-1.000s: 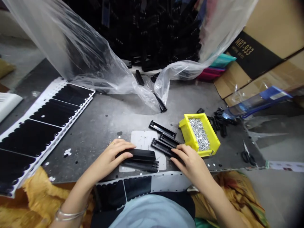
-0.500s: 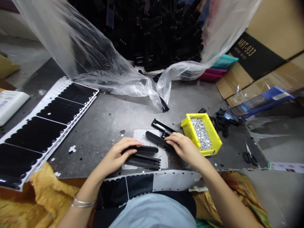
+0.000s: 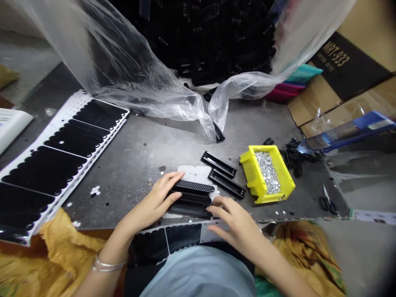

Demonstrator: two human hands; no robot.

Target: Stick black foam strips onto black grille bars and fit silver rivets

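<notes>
Several long black plastic strips lie side by side in front of me. My left hand [image 3: 159,198] spans their left ends, its fingers on the far side of a strip with a cross-hatched top [image 3: 196,187] and its thumb on the near side. Nearer to me are a smooth black strip [image 3: 194,199] and a black channel-shaped piece [image 3: 190,209]. My right hand [image 3: 232,216] is at their right ends with fingers apart, fingertips close to the channel piece; contact is unclear. Two open black pieces, one farther back [image 3: 219,164] and one nearer [image 3: 227,183], rest beyond my right hand.
A yellow bin [image 3: 287,187] of small silvery metal parts stands at right, with scissors [image 3: 327,202] farther right. Black sticker sheets [image 3: 64,152] lie at left. A clear plastic bag [image 3: 148,90] of black parts fills the back, beside a cardboard box [image 3: 355,62].
My right hand has let go of the cross-hatched strip and moved nearer to me. That strip now lies alongside the others under my left hand. The two open pieces show fully.
</notes>
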